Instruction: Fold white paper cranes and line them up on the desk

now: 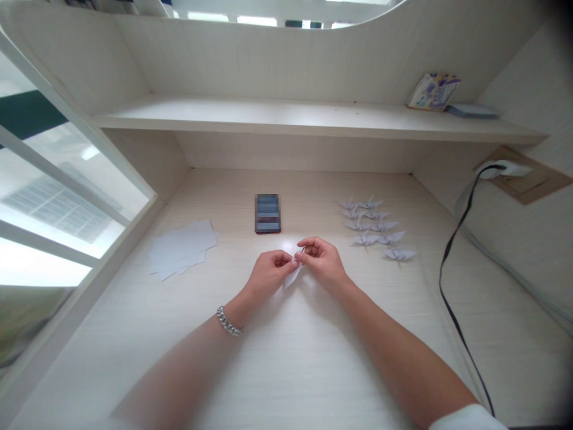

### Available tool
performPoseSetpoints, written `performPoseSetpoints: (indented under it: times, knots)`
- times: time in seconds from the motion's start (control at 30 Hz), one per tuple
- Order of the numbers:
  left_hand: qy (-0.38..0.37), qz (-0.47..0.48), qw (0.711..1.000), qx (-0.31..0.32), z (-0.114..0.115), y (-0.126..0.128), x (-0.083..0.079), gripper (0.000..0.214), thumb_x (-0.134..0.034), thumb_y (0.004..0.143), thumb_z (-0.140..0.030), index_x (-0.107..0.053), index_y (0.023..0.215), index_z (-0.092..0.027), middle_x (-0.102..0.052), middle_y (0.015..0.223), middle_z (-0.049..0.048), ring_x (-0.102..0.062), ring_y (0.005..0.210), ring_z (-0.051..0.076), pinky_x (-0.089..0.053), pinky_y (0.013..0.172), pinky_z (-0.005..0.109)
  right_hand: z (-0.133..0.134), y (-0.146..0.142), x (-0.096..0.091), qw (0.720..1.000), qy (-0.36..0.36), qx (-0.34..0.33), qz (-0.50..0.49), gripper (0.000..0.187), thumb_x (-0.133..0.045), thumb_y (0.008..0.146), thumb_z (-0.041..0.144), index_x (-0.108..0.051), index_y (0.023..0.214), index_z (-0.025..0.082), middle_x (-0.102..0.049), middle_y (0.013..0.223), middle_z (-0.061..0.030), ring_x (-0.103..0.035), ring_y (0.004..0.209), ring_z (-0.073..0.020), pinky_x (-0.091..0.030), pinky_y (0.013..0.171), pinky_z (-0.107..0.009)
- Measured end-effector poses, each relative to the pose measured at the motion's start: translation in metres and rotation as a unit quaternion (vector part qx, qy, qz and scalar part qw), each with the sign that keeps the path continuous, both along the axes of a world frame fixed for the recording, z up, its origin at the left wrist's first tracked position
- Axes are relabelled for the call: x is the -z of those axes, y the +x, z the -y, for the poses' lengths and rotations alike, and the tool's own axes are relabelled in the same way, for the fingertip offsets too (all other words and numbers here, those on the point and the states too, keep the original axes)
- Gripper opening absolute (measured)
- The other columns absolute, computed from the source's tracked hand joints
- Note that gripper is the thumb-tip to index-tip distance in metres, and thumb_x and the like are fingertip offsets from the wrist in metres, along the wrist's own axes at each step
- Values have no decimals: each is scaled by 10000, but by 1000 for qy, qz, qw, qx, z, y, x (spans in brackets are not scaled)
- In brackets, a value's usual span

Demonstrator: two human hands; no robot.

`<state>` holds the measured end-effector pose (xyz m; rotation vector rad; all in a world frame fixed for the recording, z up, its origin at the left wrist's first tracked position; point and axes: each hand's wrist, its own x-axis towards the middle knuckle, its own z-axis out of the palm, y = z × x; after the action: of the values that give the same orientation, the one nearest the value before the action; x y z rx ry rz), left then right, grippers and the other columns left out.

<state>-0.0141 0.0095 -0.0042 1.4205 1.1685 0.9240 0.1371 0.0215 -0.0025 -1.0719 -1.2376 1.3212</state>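
Observation:
A small piece of folded white paper (292,279) is pinched between my two hands above the middle of the desk. My left hand (270,272), with a chain bracelet (229,321) at its wrist, grips the paper with thumb and forefinger. On the other side my right hand (323,264) closes on the paper's upper end, the fingertips of both hands nearly touching. Much of the paper is hidden behind the fingers. Several folded paper cranes (371,226) stand in rows to the right of my hands.
Loose white paper sheets (183,248) lie overlapping on the left. A phone (267,213) rests behind my hands. At the right, a black cable (443,269) runs down from a wall socket (523,174). A shelf (286,114) crosses the back, bearing a colourful packet (433,91).

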Motion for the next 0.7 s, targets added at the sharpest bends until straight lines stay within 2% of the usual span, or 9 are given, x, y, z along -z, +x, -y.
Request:
performPoseSetpoints:
  times: [0.1, 0.27, 0.43, 0.5, 0.6, 0.7]
  knots:
    - [-1, -12, 1000, -2, 0, 0, 0, 328, -611, 704, -447, -615, 692, -119, -561, 601, 12, -455, 535, 97, -325, 488, 213, 1, -1, -1, 1000, 3, 30, -1, 292, -725, 594, 297, -595, 827, 179, -549, 564, 41, -508, 511, -97, -397, 505, -223]
    - [7, -19, 1000, -9, 1, 0, 2, 332, -610, 703, -453, -607, 677, -122, -554, 601, 8, -456, 537, 97, -325, 484, 210, -1, -1, -1, 999, -27, 22, -25, 336, -706, 625, 317, -593, 910, 178, -597, 601, 32, -538, 525, -105, -432, 550, -242]
    - [8, -16, 1000, -8, 0, -1, 3, 346, -609, 698, -466, -616, 682, -121, -562, 591, 8, -459, 519, 97, -327, 473, 211, -1, -2, 1, 998, -11, 57, -25, 335, -705, 635, 351, -608, 906, 180, -602, 603, 24, -538, 533, -109, -429, 551, -240]
    - [10, -20, 1000, -9, 0, -1, 3, 350, -606, 701, -468, -628, 693, -118, -584, 614, 21, -478, 537, 104, -340, 483, 213, -1, -2, 2, 998, -28, 38, -31, 355, -703, 635, 369, -612, 925, 186, -609, 627, 16, -546, 553, -117, -436, 554, -244]
    - [6, -21, 1000, -11, -1, -2, 4, 360, -595, 712, -469, -656, 733, -115, -626, 665, 47, -523, 582, 125, -372, 514, 221, 0, -2, 3, 999, -35, -25, 0, 252, -699, 631, 386, -642, 754, 173, -601, 616, 4, -532, 553, -120, -420, 539, -241]
    - [4, -11, 1000, -11, -1, -1, 4, 355, -606, 706, -459, -669, 764, -115, -643, 691, 55, -552, 616, 139, -396, 545, 229, 1, -2, 4, 999, -12, -27, 43, 255, -668, 658, 417, -616, 611, 172, -561, 552, 13, -487, 512, -111, -374, 496, -232]
